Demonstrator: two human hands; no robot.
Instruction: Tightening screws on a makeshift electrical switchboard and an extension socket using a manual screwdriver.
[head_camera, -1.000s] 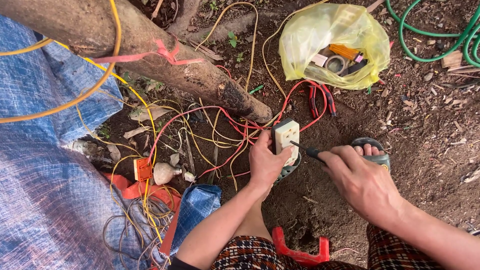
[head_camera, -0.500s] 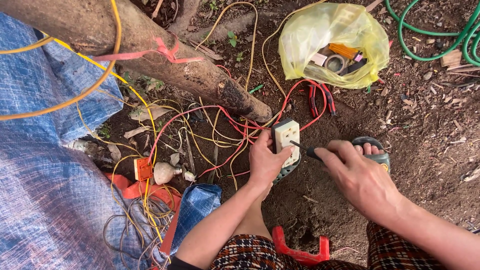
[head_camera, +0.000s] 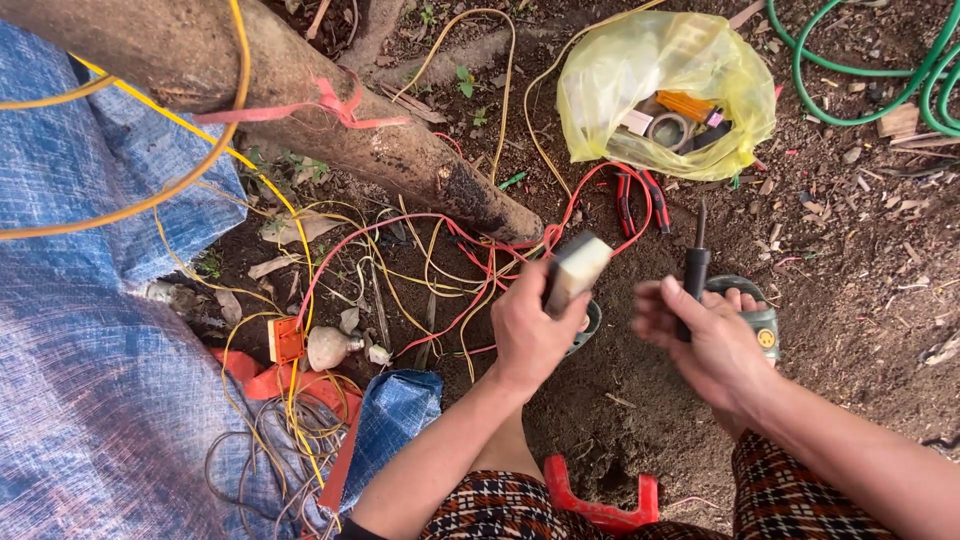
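Note:
My left hand (head_camera: 530, 330) grips a white wall socket box (head_camera: 575, 270), tilted so that its side and back face me. Red and yellow wires (head_camera: 430, 260) run from it across the dirt. My right hand (head_camera: 705, 345) holds a black-handled screwdriver (head_camera: 695, 270) upright, its tip pointing away from me and apart from the box. Under my hands lies a grey sandal (head_camera: 755, 320) on a foot.
A tree trunk (head_camera: 300, 100) crosses the upper left, with a blue tarp (head_camera: 90, 380) beside it. A yellow plastic bag (head_camera: 665, 90) holding tape rolls lies at the top, and red-handled pliers (head_camera: 635, 200) below it. A green hose (head_camera: 870, 70) is at top right. A red plastic piece (head_camera: 600, 505) lies near my knees.
The screwdriver tip has come off the socket face and now points upward. My left hand has turned the box so its face no longer shows.

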